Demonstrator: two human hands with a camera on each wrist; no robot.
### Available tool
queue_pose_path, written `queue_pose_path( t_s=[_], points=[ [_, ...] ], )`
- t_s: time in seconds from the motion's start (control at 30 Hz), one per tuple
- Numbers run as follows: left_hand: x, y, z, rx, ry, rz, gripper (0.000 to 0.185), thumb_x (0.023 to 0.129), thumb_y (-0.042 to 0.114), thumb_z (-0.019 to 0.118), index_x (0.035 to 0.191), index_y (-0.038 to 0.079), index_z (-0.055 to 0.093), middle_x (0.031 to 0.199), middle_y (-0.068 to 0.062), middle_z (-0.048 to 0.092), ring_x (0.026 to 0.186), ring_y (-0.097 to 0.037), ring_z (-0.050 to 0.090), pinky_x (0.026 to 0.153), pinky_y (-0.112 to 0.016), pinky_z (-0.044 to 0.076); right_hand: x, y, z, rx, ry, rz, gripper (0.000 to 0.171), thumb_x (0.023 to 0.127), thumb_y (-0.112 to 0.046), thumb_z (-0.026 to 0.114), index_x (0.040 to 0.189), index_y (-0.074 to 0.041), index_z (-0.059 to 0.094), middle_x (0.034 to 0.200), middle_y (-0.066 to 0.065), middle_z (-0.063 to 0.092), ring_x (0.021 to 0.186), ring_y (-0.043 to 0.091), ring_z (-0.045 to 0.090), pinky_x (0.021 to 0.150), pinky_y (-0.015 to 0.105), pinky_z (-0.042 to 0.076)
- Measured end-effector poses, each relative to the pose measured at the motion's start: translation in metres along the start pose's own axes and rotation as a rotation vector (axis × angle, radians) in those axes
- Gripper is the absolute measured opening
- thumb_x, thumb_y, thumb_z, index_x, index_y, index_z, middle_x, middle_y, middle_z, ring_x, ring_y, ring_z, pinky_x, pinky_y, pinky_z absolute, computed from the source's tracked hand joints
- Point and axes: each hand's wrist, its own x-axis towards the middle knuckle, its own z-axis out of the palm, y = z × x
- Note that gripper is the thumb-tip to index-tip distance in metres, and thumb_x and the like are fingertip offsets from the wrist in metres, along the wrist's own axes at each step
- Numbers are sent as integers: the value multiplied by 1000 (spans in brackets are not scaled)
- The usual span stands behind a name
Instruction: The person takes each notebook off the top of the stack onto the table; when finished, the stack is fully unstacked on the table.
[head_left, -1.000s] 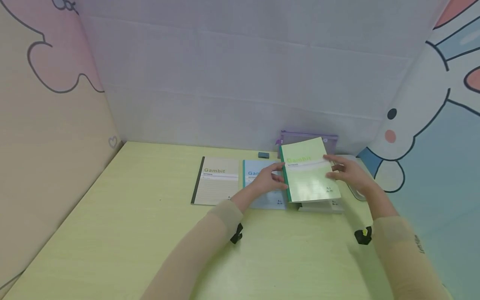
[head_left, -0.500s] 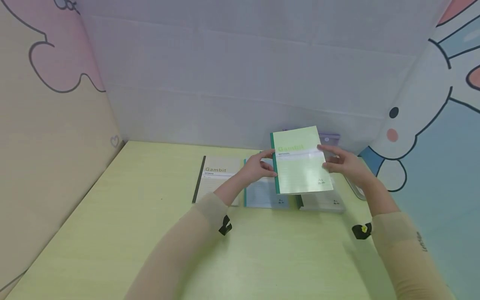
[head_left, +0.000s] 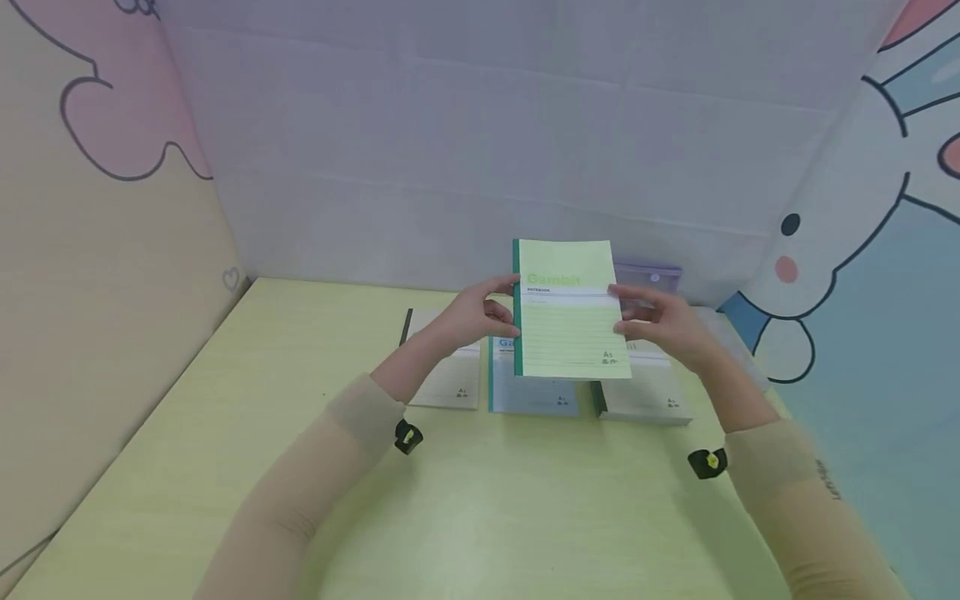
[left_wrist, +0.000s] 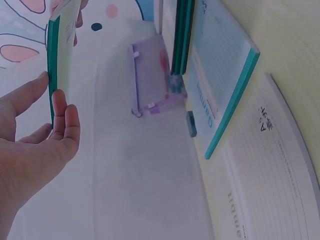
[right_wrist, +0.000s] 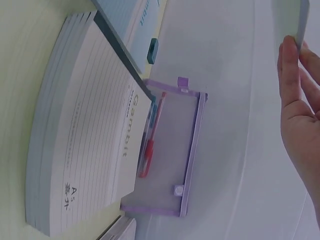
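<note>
A green notebook with a dark green spine is held up above the table between both hands. My left hand pinches its spine edge; the left wrist view shows the thumb and fingers on either side of the spine. At the opposite edge my right hand grips the notebook between thumb and fingers. Below it lies a blue notebook, partly covered from the head view. A pale notebook with a black spine lies to the left, and a stack of notebooks to the right.
Behind the stack stands a purple-edged zip pouch with a red pen inside. A small dark blue eraser-like block sits near the back edge. A pale rounded object lies beside the stack. A white sheet hangs behind the table.
Both hands have carried the green notebook left and slightly up, away from the stack, and turned it more upright. The notebooks on the table have stayed in place.
</note>
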Motion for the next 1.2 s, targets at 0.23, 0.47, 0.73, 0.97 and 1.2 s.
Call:
queue_pose_path(
  t_s=[0.23, 0.47, 0.73, 0.97, 1.2],
  points=[
    [-20, 8, -28, 18, 8, 1, 82, 81, 4, 73, 148, 25, 31, 138, -1, 43, 92, -19, 61, 87, -33, 51, 6, -15, 23, 60, 32, -51, 60, 85, -17, 71, 139, -12, 48, 115, 1, 63, 93, 7, 64, 77, 25, 55],
    [-43, 9, -56, 57, 66, -13, 81, 81, 5, 72, 147, 29, 31, 137, 0, 43, 93, -21, 59, 84, -32, 52, 15, -34, 52, 104, -27, -101, 66, 84, -15, 72, 143, -16, 43, 125, 7, 53, 91, 10, 62, 77, 26, 55],
    [-68, 2, -89, 48, 136, -10, 78, 83, 3, 70, 146, 31, 34, 138, 1, 41, 96, -21, 56, 81, -26, 52, 26, -52, 87, 191, -127, -149, 79, 82, -5, 72, 148, -19, 32, 151, 1, 27, 99, 13, 56, 76, 31, 56],
    [-88, -11, -113, 45, 159, -31, 75, 84, 6, 71, 145, 31, 35, 136, 3, 41, 96, -22, 55, 82, -24, 51, 41, -57, 118, 269, -176, -164, 82, 80, -1, 72, 148, -24, 31, 146, 0, 29, 94, 20, 56, 74, 43, 56],
    [-104, -28, -133, 101, 166, -67, 77, 83, 11, 72, 146, 30, 32, 136, 5, 41, 99, -24, 56, 86, -25, 50, 55, -60, 148, 294, -216, -117, 84, 81, 1, 71, 150, -20, 26, 150, 2, 24, 95, 22, 57, 76, 39, 57]
  ],
)
